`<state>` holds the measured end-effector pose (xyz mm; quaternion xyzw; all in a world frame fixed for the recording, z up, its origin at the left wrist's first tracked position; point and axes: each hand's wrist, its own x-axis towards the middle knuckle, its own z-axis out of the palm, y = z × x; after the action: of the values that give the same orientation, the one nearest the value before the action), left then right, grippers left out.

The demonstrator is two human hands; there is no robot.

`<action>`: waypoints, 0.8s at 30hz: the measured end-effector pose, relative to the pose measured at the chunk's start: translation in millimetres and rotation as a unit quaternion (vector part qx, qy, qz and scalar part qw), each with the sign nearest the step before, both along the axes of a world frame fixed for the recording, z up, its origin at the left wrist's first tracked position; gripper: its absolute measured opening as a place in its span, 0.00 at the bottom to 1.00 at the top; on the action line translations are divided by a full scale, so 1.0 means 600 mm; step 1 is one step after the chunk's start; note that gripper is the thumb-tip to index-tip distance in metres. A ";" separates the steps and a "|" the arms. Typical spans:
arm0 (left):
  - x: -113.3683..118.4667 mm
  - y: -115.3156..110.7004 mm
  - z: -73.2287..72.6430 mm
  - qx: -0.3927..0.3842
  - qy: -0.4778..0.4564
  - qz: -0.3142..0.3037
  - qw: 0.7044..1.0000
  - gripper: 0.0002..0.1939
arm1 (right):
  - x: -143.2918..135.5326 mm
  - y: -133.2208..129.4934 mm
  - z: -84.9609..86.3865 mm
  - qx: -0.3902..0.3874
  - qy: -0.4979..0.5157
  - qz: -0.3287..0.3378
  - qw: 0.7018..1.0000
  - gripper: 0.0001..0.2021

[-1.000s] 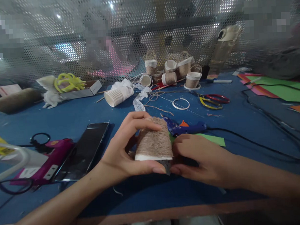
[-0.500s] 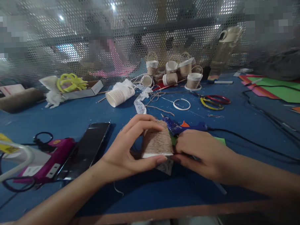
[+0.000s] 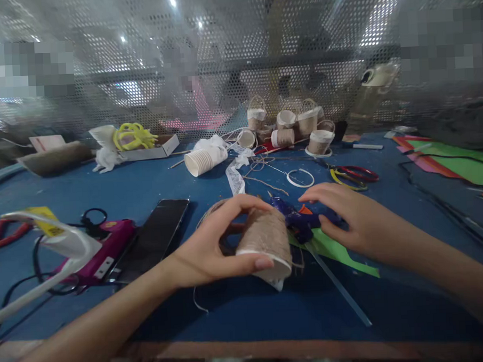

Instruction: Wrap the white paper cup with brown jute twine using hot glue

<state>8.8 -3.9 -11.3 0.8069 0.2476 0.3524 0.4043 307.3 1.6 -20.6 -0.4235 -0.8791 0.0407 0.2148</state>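
Note:
My left hand (image 3: 224,243) grips a paper cup (image 3: 266,236) wound with brown twine, tilted with its white end toward me. The thumb lies near that end and the fingers curve over the far side. A bit of white lace (image 3: 276,283) shows beneath the cup. My right hand (image 3: 347,216) hovers with fingers apart over the handle of a blue glue gun (image 3: 297,221); whether it touches the handle I cannot tell. From the glue gun a clear glue stick (image 3: 342,291) sticks out toward me, over a green paper strip (image 3: 336,251).
Left lie a black phone (image 3: 158,232) and a magenta power strip (image 3: 108,256). Farther back are stacked paper cups (image 3: 203,161), a lace ribbon (image 3: 235,178), a white ring (image 3: 300,178), scissors (image 3: 355,176) and several twine-wrapped little baskets (image 3: 320,141). Coloured paper (image 3: 457,161) lies at right.
My right hand has moved off the cup's edge, up and right, and its fingers have spread. The cup has turned, showing more of its white end. The view has shifted slightly.

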 end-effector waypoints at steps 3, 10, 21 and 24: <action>0.002 -0.008 0.003 -0.072 0.066 -0.031 0.995 0.31 | 0.018 0.013 -0.015 -0.053 -0.081 0.018 0.995 0.23; 0.007 -0.013 0.009 -0.062 0.114 -0.031 0.991 0.32 | 0.008 0.013 -0.026 -0.076 -0.073 -0.010 0.994 0.24; 0.003 -0.003 -0.005 0.027 -0.011 -0.013 1.000 0.35 | 0.000 0.021 0.009 -0.123 0.329 -0.146 0.925 0.13; -0.005 0.005 -0.009 0.050 -0.108 0.013 0.993 0.38 | -0.011 0.002 0.001 -0.146 0.373 -0.122 0.908 0.16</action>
<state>6.0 -0.8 -16.4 0.7802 0.1955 0.4546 0.3825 300.4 2.6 -19.9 -0.5081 -0.6602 0.2976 0.4662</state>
